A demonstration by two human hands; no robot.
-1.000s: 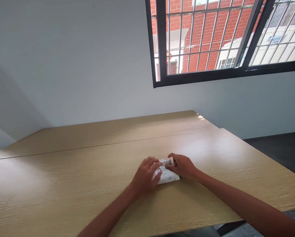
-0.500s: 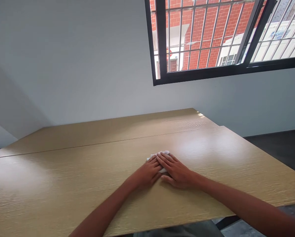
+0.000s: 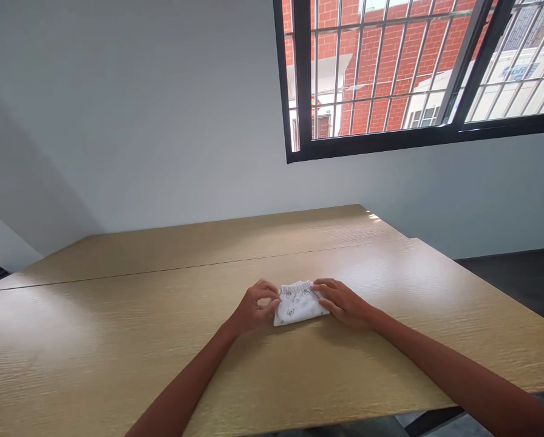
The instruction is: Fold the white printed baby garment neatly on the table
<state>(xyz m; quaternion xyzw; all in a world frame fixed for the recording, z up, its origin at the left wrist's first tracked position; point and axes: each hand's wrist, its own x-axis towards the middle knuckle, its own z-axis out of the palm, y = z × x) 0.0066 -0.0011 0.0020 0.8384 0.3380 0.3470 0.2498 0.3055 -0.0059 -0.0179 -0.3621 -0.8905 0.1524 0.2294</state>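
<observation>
A small folded white garment [image 3: 298, 305] lies flat on the wooden table in the head view. Its far edge is gathered like an elastic waistband, and a small print shows on the front. My left hand [image 3: 256, 306] is at its left edge, thumb and forefinger brought together on the upper left corner in a pinch. On the opposite side, my right hand [image 3: 342, 301] rests over the right edge with its fingers stretched out and the thumb apart from them. The right end of the garment is partly hidden under those fingers.
The pale wooden table [image 3: 130, 340] spreads wide around both hands, with a seam running across it behind the garment. A grey-white wall [image 3: 163, 121] rises at the back. At upper right is a black-framed window [image 3: 372, 145] with metal bars.
My hands were stacked together, pressing on the garment and covering most of it. They have parted to its left and right sides, so its front now shows.
</observation>
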